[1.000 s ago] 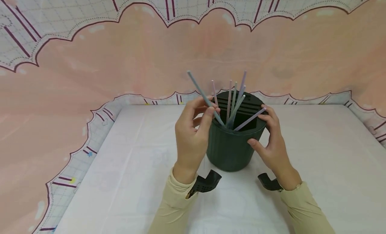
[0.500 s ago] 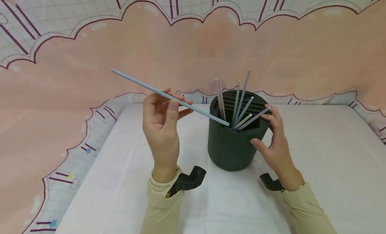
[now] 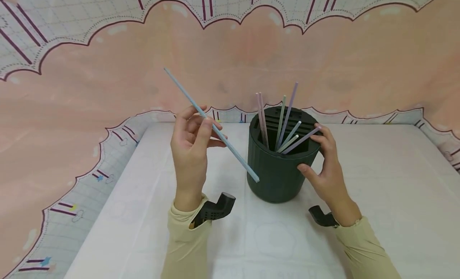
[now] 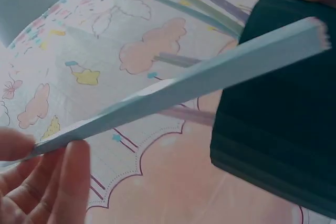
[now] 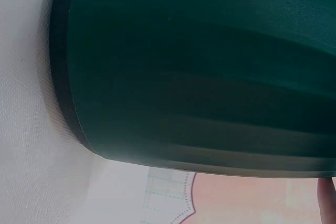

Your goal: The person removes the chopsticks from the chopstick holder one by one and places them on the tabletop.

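My left hand (image 3: 190, 151) pinches a light blue drinking straw (image 3: 237, 154) between thumb and fingers. The straw slants down to the right, its lower end in front of the wall of a dark green round holder (image 3: 276, 177). In the left wrist view that blue straw (image 4: 173, 92) runs from the fingertips across the holder (image 4: 278, 119). My right hand (image 3: 328, 167) grips the holder's right side at the rim, thumb in front and fingers over the top. Several pink, green, blue and purple straws (image 3: 288, 115) stand or lean in its opening. Its side (image 5: 199, 77) fills the right wrist view.
A white cloth covers the table (image 3: 143, 215) under the holder. Behind it hangs a peach and white patterned backdrop (image 3: 230, 63). Black wrist cameras (image 3: 217, 207) sit on both wrists. Part of the holder's top is slotted.
The left hand has drawn the blue straw out of the holder and moved left. The straw has since tilted steeper, its lower end dropping below the rim. The right hand keeps its hold.
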Motion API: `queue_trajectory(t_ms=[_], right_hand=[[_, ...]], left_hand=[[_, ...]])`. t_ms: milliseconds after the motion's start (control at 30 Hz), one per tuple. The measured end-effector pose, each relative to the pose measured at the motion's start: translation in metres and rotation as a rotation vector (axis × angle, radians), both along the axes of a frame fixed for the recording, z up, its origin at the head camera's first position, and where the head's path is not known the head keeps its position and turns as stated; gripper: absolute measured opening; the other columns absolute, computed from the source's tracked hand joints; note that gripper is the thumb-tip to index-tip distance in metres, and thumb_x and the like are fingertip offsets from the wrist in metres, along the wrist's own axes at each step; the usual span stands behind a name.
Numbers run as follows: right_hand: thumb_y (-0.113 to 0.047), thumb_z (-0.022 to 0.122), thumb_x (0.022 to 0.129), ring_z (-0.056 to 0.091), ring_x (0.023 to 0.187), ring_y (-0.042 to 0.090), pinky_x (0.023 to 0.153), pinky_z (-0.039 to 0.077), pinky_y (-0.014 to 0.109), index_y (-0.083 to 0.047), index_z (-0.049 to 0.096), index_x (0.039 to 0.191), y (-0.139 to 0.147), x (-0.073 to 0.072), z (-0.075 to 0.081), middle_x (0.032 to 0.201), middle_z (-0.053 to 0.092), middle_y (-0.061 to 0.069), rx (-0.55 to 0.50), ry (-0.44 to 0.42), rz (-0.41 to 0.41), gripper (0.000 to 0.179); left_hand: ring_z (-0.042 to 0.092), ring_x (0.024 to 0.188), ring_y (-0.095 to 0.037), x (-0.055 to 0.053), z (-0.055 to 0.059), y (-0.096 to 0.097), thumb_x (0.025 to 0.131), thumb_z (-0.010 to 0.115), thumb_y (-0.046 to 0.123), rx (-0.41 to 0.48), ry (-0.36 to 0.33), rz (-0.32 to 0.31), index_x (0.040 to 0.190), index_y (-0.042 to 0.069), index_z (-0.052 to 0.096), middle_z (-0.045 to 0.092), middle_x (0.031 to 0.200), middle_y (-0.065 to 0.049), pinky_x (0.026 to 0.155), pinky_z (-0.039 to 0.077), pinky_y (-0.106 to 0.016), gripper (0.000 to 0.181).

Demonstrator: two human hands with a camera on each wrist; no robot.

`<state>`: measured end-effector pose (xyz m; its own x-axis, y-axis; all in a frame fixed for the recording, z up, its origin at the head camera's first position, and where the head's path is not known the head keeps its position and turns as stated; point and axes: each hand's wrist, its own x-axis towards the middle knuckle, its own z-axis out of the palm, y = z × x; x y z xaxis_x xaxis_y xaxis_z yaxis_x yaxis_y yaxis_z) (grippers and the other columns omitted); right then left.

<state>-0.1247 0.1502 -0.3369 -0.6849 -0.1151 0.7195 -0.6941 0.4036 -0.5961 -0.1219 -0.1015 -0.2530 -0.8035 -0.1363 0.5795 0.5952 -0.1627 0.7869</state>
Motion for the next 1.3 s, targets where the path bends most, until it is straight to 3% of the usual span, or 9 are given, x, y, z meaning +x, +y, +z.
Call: queue_trajectory(t_ms=[133, 267, 500, 633, 733, 867, 1067, 1167, 1300], right_hand=[[-0.048, 0.056, 0.082, 0.024, 0.129, 0.028, 0.102, 0.025, 0.028, 0.010, 0.035, 0.121, 0.001, 0.001, 0.003, 0.139, 0.024, 0.021, -0.006, 0.001, 0.009, 0.073], [-0.047, 0.057, 0.082, 0.024, 0.128, 0.028, 0.101, 0.025, 0.025, 0.010, 0.035, 0.121, 0.002, 0.004, 0.005, 0.139, 0.024, 0.021, -0.012, -0.009, 0.017, 0.073], [-0.046, 0.057, 0.082, 0.024, 0.129, 0.027, 0.101, 0.026, 0.027, 0.009, 0.034, 0.122, 0.003, 0.005, 0.006, 0.140, 0.023, 0.019, -0.010, -0.033, 0.023, 0.072], [-0.047, 0.057, 0.082, 0.024, 0.129, 0.027, 0.100, 0.027, 0.042, 0.009, 0.035, 0.122, 0.004, 0.005, 0.007, 0.140, 0.024, 0.019, -0.008, -0.037, 0.020, 0.072], [-0.047, 0.056, 0.082, 0.023, 0.129, 0.027, 0.097, 0.027, 0.051, 0.009, 0.034, 0.123, 0.005, 0.004, 0.008, 0.141, 0.023, 0.019, -0.005, -0.038, 0.020, 0.073], [-0.047, 0.056, 0.083, 0.023, 0.129, 0.027, 0.097, 0.027, 0.050, 0.009, 0.034, 0.123, 0.006, 0.004, 0.008, 0.141, 0.023, 0.019, -0.003, -0.038, 0.022, 0.072], [-0.047, 0.056, 0.083, 0.022, 0.130, 0.027, 0.100, 0.025, 0.050, 0.009, 0.034, 0.123, 0.004, 0.005, 0.008, 0.140, 0.023, 0.020, -0.008, -0.036, 0.019, 0.072], [-0.047, 0.056, 0.083, 0.022, 0.130, 0.027, 0.099, 0.024, 0.052, 0.009, 0.034, 0.123, 0.004, 0.005, 0.008, 0.140, 0.023, 0.021, -0.007, -0.036, 0.018, 0.072], [-0.047, 0.056, 0.083, 0.022, 0.130, 0.027, 0.101, 0.025, 0.043, 0.009, 0.034, 0.122, 0.004, 0.005, 0.008, 0.140, 0.023, 0.021, -0.002, -0.031, 0.015, 0.072]], left_hand=[[0.057, 0.060, -0.028, 0.001, 0.001, 0.001, 0.089, 0.052, 0.006, -0.168, -0.089, 0.030, 0.114, -0.003, 0.048, 0.056, 0.080, -0.018, 0.055, 0.052, -0.039, 0.027], [0.058, 0.061, -0.026, -0.003, -0.006, 0.001, 0.089, 0.053, 0.010, -0.292, -0.186, 0.042, 0.116, 0.002, 0.050, 0.058, 0.081, -0.014, 0.055, 0.052, -0.036, 0.028], [0.059, 0.057, -0.014, -0.025, -0.038, -0.003, 0.090, 0.053, 0.023, -0.545, -0.300, 0.107, 0.120, 0.015, 0.051, 0.060, 0.081, 0.000, 0.053, 0.052, -0.026, 0.032], [0.059, 0.054, -0.013, -0.033, -0.048, -0.001, 0.090, 0.052, 0.023, -0.680, -0.378, 0.118, 0.121, 0.016, 0.050, 0.061, 0.079, 0.002, 0.053, 0.051, -0.024, 0.032], [0.059, 0.053, -0.012, -0.039, -0.056, 0.001, 0.090, 0.051, 0.022, -0.742, -0.462, 0.110, 0.121, 0.016, 0.050, 0.061, 0.079, 0.002, 0.053, 0.050, -0.025, 0.032], [0.059, 0.052, -0.010, -0.049, -0.071, 0.003, 0.090, 0.052, 0.021, -0.805, -0.559, 0.095, 0.123, 0.015, 0.049, 0.061, 0.079, 0.003, 0.053, 0.050, -0.024, 0.034], [0.059, 0.049, -0.007, -0.061, -0.097, 0.003, 0.089, 0.053, 0.019, -0.915, -0.614, 0.073, 0.126, 0.011, 0.047, 0.061, 0.079, 0.002, 0.052, 0.046, -0.024, 0.038], [0.059, 0.049, -0.007, -0.065, -0.108, 0.002, 0.089, 0.054, 0.019, -0.932, -0.649, 0.072, 0.125, 0.010, 0.048, 0.061, 0.078, 0.002, 0.052, 0.045, -0.025, 0.037], [0.059, 0.049, -0.009, -0.070, -0.122, 0.000, 0.089, 0.055, 0.018, -0.930, -0.683, 0.049, 0.124, 0.009, 0.049, 0.061, 0.078, -0.001, 0.053, 0.046, -0.024, 0.037]])
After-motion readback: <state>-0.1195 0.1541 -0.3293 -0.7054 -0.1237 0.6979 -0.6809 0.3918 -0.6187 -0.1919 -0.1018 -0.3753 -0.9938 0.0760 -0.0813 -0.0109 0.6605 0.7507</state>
